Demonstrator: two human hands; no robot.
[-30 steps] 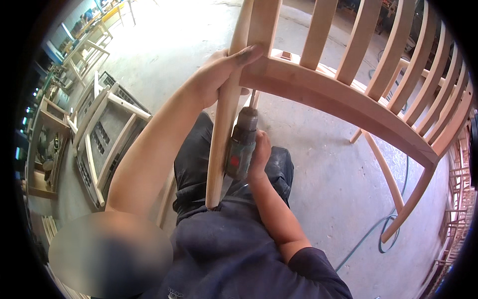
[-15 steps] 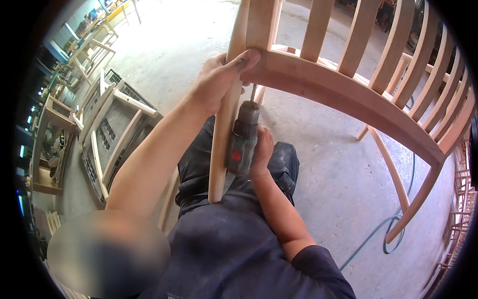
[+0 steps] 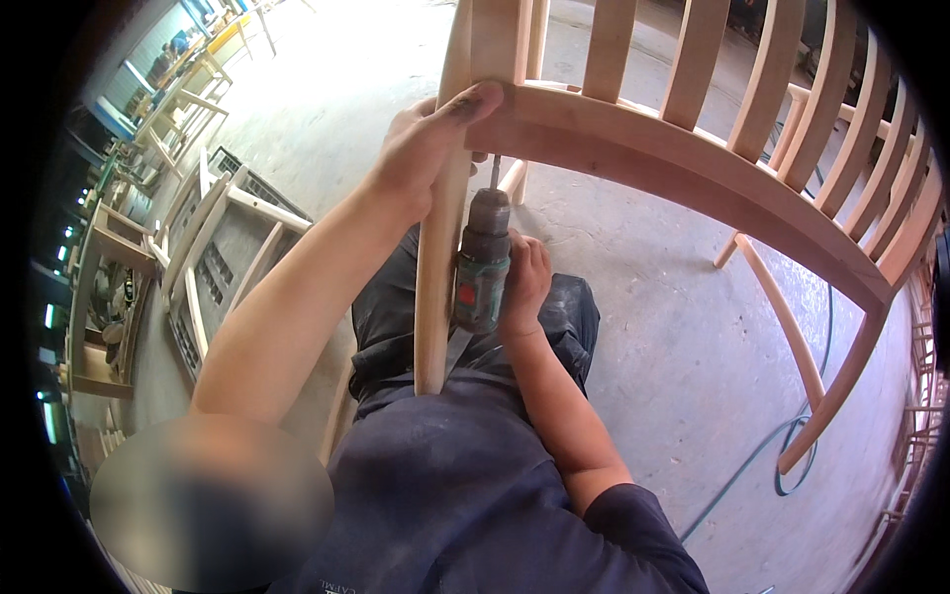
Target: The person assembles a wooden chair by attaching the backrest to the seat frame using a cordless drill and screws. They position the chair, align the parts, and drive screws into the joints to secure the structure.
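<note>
A slatted wooden chair frame [image 3: 683,163] fills the upper right, with its curved rail and a leg [image 3: 432,297] running down toward my lap. My left hand [image 3: 427,144] is wrapped round that leg at the corner joint, its thumb lying over the joint. Close on the leg's right side stands a dark green cordless drill [image 3: 482,272], pointing up. Its bit reaches the underside of the rail near the corner; whether the tip is inside the wood is hidden. My right hand [image 3: 527,282] is closed round the drill's grip, which the drill body partly hides.
Several pale wooden frames [image 3: 228,238] lean together on the floor at the left. A wooden box-like unit [image 3: 104,381] with items on it stands farther left. A green hose [image 3: 737,475] loops across the concrete floor at lower right, near another chair leg [image 3: 777,312].
The chair frame, drill and both hands sit slightly higher and farther left in the picture. Both hands keep their hold, and the drill still points up at the rail.
</note>
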